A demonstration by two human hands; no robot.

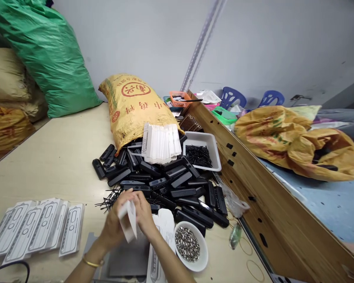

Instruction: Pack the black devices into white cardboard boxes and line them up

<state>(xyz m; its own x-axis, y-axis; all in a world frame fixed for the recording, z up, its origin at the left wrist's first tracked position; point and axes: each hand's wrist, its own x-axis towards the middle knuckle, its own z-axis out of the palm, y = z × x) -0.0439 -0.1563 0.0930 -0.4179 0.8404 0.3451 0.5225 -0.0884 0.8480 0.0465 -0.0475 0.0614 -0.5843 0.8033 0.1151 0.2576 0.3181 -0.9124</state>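
Note:
Both hands meet low in the middle of the table over a small white card [129, 222]. My left hand [113, 224], with a gold bangle on its wrist, pinches the card from the left. My right hand [145, 215] closes on it from the right. Just behind the hands lies a pile of black plastic combs [165, 184] and a loose bunch of thin black ties [109, 198]. A white bowl of small metal pieces [190, 245] stands to the right of my right forearm. More white cards [164, 224] lie under my right wrist.
Printed backing cards [38, 230] are fanned out at the left. A yellow sack [132, 108], a stack of white cards [161, 143] and a white tray of black ties [202, 153] sit behind the combs. A wooden partition [253, 184] runs along the right. Green and tan sacks [47, 55] fill the far left.

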